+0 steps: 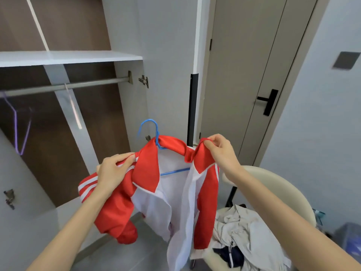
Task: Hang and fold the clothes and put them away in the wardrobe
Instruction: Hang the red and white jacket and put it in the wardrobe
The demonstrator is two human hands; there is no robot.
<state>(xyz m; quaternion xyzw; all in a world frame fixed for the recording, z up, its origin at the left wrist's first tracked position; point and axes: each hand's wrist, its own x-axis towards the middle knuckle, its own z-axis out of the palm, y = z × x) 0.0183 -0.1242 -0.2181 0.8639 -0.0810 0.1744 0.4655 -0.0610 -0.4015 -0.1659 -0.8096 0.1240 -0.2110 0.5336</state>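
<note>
The left hand (112, 171) is pinching the jacket (175, 202) at one shoulder; the right hand (218, 151) is pinching its collar. The jacket is sitting on the hanger (148, 120) (hook free) before the open wardrobe. Recommended: levelling both shoulders before lifting the hook onto the rail (78, 86)

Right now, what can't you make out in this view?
Head view only.
1. Blue plastic hanger: shoulders hidden inside the red and white zip jacket.
2. Purple wire hanger: motion-blurred near the left edge.
3. Pale clothes pile on the cream chair: garment count unclear, crumpled together, cut off by the bottom edge.
</note>
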